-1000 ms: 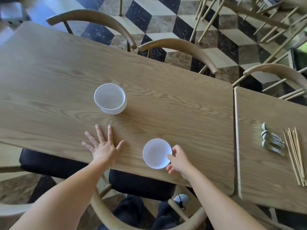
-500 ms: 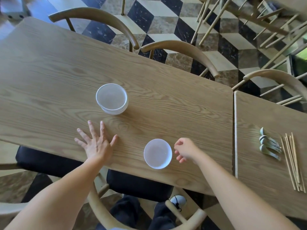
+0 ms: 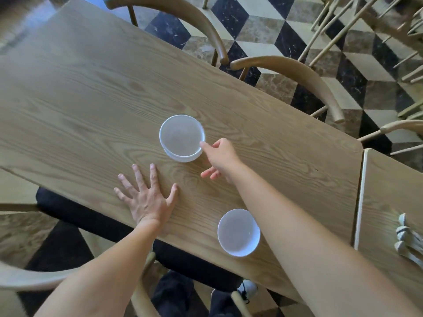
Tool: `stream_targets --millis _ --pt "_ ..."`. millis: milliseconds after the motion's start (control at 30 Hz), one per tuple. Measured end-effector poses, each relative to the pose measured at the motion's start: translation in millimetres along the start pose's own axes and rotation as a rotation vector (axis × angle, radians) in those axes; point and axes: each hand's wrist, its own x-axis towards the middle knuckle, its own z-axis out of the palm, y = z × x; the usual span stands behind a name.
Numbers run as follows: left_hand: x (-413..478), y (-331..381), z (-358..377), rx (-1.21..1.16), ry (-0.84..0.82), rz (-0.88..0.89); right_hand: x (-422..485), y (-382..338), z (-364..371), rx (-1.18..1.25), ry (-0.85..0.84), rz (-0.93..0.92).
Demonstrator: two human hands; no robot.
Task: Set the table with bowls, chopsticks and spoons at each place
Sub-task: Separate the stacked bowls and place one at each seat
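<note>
A stack of white bowls (image 3: 180, 137) sits mid-table on the wooden table (image 3: 91, 99). My right hand (image 3: 219, 156) reaches across to it, thumb and forefinger touching the rim of the top bowl on its right side, the other fingers loose. A single white bowl (image 3: 238, 232) stands near the table's front edge, below my right forearm. My left hand (image 3: 146, 195) lies flat on the table with its fingers spread, holding nothing. Several spoons (image 3: 405, 241) lie on the adjoining table at the far right edge of the view.
A second wooden table (image 3: 389, 191) butts against the right end. Curved wooden chairs (image 3: 297, 72) stand along the far side. A black-cushioned chair (image 3: 91, 216) is tucked under the near edge. The floor has a checkered tile pattern.
My right hand let go of the single bowl near the front edge and moved up and left to the rim of the bowl stack. My left hand stayed flat on the table.
</note>
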Motion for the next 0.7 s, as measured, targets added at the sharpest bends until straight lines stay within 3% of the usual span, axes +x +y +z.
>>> stream_targets --millis 267,700 --pt "4.3 0.0 6.8 -0.035 0.083 -0.005 30.7 -10.0 18.3 -0.278 0.198 -0.104" --pt "2.6 1.0 6.2 -0.017 0.084 -0.016 21.7 -42.8 14.8 -0.59 0.175 -0.247"
